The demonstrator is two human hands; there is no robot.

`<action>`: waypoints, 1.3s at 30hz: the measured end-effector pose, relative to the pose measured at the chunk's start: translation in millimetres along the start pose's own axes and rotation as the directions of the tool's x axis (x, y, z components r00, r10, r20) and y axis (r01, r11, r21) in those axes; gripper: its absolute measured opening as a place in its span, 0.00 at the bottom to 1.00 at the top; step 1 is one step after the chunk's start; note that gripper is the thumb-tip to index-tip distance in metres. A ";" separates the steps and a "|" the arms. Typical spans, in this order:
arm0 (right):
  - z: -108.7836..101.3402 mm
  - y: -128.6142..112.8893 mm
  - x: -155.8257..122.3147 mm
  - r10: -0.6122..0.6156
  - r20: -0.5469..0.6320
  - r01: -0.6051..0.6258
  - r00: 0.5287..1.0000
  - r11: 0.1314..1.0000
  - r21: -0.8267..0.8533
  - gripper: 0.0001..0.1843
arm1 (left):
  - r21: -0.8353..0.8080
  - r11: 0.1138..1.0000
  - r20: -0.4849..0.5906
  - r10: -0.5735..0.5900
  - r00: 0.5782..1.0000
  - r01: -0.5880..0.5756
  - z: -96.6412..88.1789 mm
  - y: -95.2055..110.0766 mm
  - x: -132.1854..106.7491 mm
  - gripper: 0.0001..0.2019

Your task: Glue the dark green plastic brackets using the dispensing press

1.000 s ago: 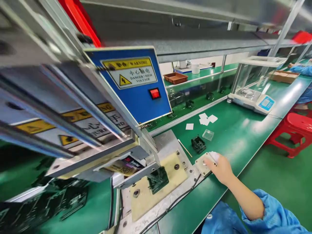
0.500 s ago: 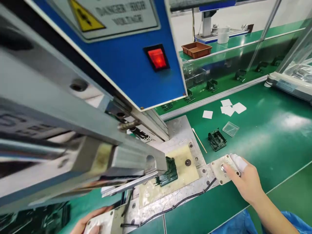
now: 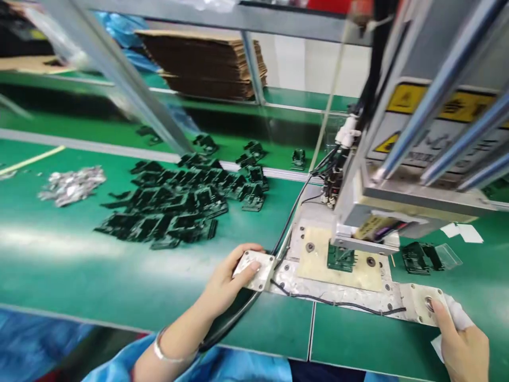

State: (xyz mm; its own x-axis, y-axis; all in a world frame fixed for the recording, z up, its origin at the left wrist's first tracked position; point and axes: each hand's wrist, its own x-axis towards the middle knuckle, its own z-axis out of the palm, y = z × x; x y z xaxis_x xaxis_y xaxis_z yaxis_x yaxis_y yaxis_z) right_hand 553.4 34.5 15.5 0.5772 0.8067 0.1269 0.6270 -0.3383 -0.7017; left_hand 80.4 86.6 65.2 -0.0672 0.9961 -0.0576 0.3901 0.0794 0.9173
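My left hand (image 3: 233, 276) is wrapped round the left metal button box (image 3: 260, 273) of a press, its thumb on the top face. At the other end of the base my right hand (image 3: 461, 331) grips the right button box (image 3: 421, 303), thumb on the round metal button (image 3: 429, 303). White covering shows on a right-hand finger. Between the hands, a dark green plastic part (image 3: 341, 259) sits on the cream fixture plate (image 3: 318, 268). The press head (image 3: 363, 244) is right over this part and hides its back; whether they touch I cannot tell.
Left lie many dark plastic parts (image 3: 170, 199) and a heap of small silvery pieces (image 3: 73, 184). Beyond a metal rail, more parts rest on a green strip. Right of the press are a dark part (image 3: 415, 257), a clear plastic cover (image 3: 449, 257) and white paper squares (image 3: 469, 233). Black cables (image 3: 234, 318) run beside the left box.
My view has swung left, bringing the pile of parts and my whole left hand into sight. Both hands remain on the button boxes, and the part is still under the press head.
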 end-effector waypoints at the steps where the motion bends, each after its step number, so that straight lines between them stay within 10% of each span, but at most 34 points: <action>1: -1.7 -1.5 1.5 0.057 -0.011 -0.057 0.998 0.998 -0.029 0.27 | -0.017 1.000 0.016 0.007 1.000 -0.007 -0.3 -0.6 0.1 0.23; 15: -1.7 -20.8 -2.8 -0.022 -0.095 0.033 0.995 0.993 0.115 0.43 | -0.017 0.997 0.030 -0.071 0.997 0.072 0.4 10.7 -2.3 0.26; 39: 5.1 -46.6 -6.7 -0.200 -0.107 0.225 0.974 0.915 0.335 0.20 | -0.069 0.990 -0.067 -0.128 0.990 0.123 -0.4 1.0 -2.6 0.23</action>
State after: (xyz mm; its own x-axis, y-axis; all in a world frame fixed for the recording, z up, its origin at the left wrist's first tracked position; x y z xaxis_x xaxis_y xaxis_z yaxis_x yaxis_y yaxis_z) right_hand 517.6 47.3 43.7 0.4932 0.8011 0.3390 0.5278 0.0342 -0.8487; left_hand 80.6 84.1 66.5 -0.1782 0.9729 -0.1475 0.3149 0.1984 0.9282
